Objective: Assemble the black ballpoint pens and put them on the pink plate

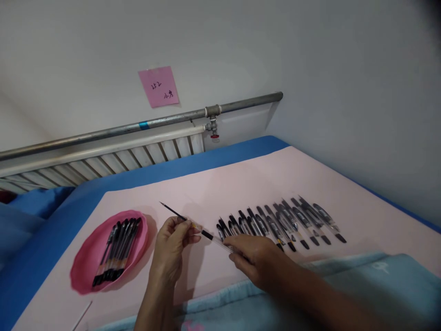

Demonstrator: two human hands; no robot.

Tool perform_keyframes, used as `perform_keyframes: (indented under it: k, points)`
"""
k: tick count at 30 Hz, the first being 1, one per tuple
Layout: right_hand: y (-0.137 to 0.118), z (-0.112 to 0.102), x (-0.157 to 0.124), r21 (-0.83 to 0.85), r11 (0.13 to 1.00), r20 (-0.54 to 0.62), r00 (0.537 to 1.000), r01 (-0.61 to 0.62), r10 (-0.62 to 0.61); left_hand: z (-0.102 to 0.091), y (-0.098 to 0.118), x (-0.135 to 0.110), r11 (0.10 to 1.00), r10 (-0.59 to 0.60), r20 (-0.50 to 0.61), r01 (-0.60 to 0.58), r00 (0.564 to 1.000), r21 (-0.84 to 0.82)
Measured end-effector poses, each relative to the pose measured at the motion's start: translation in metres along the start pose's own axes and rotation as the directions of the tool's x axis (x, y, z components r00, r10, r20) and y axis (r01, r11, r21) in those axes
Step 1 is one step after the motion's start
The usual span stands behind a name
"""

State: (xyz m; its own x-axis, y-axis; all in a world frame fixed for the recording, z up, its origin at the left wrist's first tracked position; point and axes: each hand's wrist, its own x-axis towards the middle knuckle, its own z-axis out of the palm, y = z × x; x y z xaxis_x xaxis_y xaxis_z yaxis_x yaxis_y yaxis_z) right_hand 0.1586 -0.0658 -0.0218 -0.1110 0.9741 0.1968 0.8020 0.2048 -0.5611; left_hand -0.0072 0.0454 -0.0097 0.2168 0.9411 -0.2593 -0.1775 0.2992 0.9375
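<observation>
My left hand (174, 246) pinches a thin black pen refill (172, 211) whose tip points up and to the left. My right hand (253, 257) is closed on a clear pen barrel (220, 242) that lines up with the refill's lower end, just above the pink sheet (241, 184). To the right of both hands lies a row of several black pens (279, 220). A pink dish (84, 266) on the left holds several more black pens (117, 250).
A blue cloth (41, 257) covers the table under the pink sheet. A light blue towel (361, 285) lies along the near edge. A thin white stick (81, 315) lies at the bottom left. A radiator (103, 158), pipe and pink note (159, 86) are on the wall.
</observation>
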Motion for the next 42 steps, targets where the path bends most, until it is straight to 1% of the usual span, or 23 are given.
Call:
perform_keyframes:
  k: [5, 10, 12, 15, 16, 17, 19, 21, 22, 23, 25, 27, 28, 30, 31, 32, 33, 34, 36, 37, 38, 39, 42]
  points:
    - [0.001, 0.000, 0.000, -0.017, 1.000, 0.008, 1.000, 0.009, -0.009, 0.001, 0.000, -0.002, 0.999, 0.016, -0.004, -0.016, 1.000, 0.034]
    - [0.001, 0.001, -0.001, -0.031, 0.999, -0.008, 1.000, 0.008, -0.008, 0.004, 0.001, -0.005, 0.995, 0.044, 0.028, -0.046, 0.999, 0.087]
    - [0.001, 0.001, -0.001, -0.023, 1.000, -0.017, 1.000, 0.009, -0.010, 0.005, 0.001, -0.007, 0.992, 0.043, 0.062, -0.050, 0.997, 0.115]
    - [0.001, 0.002, -0.002, -0.003, 1.000, -0.033, 0.999, 0.001, -0.001, 0.006, 0.004, -0.009, 0.987, 0.029, 0.156, -0.053, 0.987, 0.150]
    - [0.001, 0.002, -0.002, 0.001, 1.000, -0.040, 0.999, -0.004, 0.004, 0.006, 0.004, -0.009, 0.988, 0.040, 0.163, -0.064, 0.986, 0.144]
    - [0.002, 0.002, -0.002, 0.003, 1.000, -0.045, 0.999, -0.009, 0.010, 0.005, 0.004, -0.008, 0.989, 0.066, 0.147, -0.085, 0.987, 0.123]
    - [0.002, 0.003, -0.001, 0.003, 1.000, -0.046, 0.999, -0.009, 0.010, 0.003, 0.004, -0.006, 0.988, 0.136, 0.072, -0.141, 0.988, 0.066]
    - [0.002, 0.003, 0.000, 0.008, 1.000, -0.038, 0.999, 0.003, -0.003, 0.002, 0.002, -0.005, 0.983, 0.178, 0.024, -0.179, 0.984, 0.045]
    - [0.002, 0.002, 0.000, 0.012, 1.000, -0.035, 0.999, 0.012, -0.012, 0.001, 0.002, -0.005, 0.980, 0.184, 0.030, -0.186, 0.982, 0.066]
    - [0.002, 0.002, 0.000, 0.017, 1.000, -0.036, 0.999, 0.019, -0.019, 0.001, 0.002, -0.006, 0.977, 0.179, 0.062, -0.185, 0.982, 0.111]
    - [0.001, 0.000, 0.001, 0.021, 0.999, -0.048, 0.999, 0.024, -0.023, 0.003, 0.003, -0.009, 0.956, 0.134, 0.161, -0.170, 0.978, 0.237]
    - [0.001, -0.002, 0.001, 0.015, 1.000, -0.073, 0.997, 0.019, -0.018, 0.005, 0.005, -0.013, 0.929, 0.081, 0.218, -0.153, 0.972, 0.337]
    - [0.002, -0.004, 0.002, 0.010, 1.000, -0.095, 0.995, 0.011, -0.010, 0.006, 0.007, -0.014, 0.921, 0.079, 0.210, -0.152, 0.974, 0.359]
    - [0.003, -0.007, 0.002, 0.001, 1.000, -0.159, 0.987, -0.008, 0.008, 0.007, 0.007, -0.016, 0.909, 0.135, 0.150, -0.182, 0.979, 0.374]
    - [0.004, -0.008, 0.003, 0.000, 1.000, -0.192, 0.981, -0.023, 0.023, 0.007, 0.005, -0.016, 0.896, 0.164, 0.138, -0.206, 0.977, 0.393]
    - [0.005, -0.010, 0.003, 0.003, 0.999, -0.228, 0.973, -0.041, 0.041, 0.008, 0.003, -0.017, 0.875, 0.181, 0.159, -0.232, 0.971, 0.426]
    - [0.006, -0.011, 0.003, 0.008, 0.998, -0.262, 0.963, -0.060, 0.060, 0.009, -0.001, -0.017, 0.842, 0.182, 0.214, -0.264, 0.960, 0.470]
    - [0.006, -0.013, 0.003, 0.014, 0.997, -0.289, 0.954, -0.077, 0.078, 0.011, -0.005, -0.017, 0.796, 0.167, 0.292, -0.303, 0.942, 0.523]
    - [0.006, -0.016, 0.004, 0.022, 0.993, -0.316, 0.942, -0.112, 0.113, 0.017, -0.016, -0.019, 0.669, 0.120, 0.449, -0.406, 0.885, 0.622]
    - [0.005, -0.018, 0.004, 0.024, 0.992, -0.321, 0.938, -0.126, 0.127, 0.020, -0.022, -0.020, 0.600, 0.102, 0.504, -0.457, 0.857, 0.656]
    - [0.005, -0.019, 0.004, 0.025, 0.991, -0.323, 0.937, -0.135, 0.136, 0.024, -0.027, -0.021, 0.534, 0.087, 0.536, -0.493, 0.840, 0.687]
    - [0.004, -0.020, 0.005, 0.028, 0.990, -0.320, 0.937, -0.140, 0.142, 0.027, -0.031, -0.023, 0.477, 0.077, 0.548, -0.513, 0.833, 0.714]
    - [0.004, -0.020, 0.005, 0.038, 0.991, -0.317, 0.939, -0.126, 0.131, 0.036, -0.038, -0.028, 0.357, 0.046, 0.537, -0.516, 0.842, 0.778]
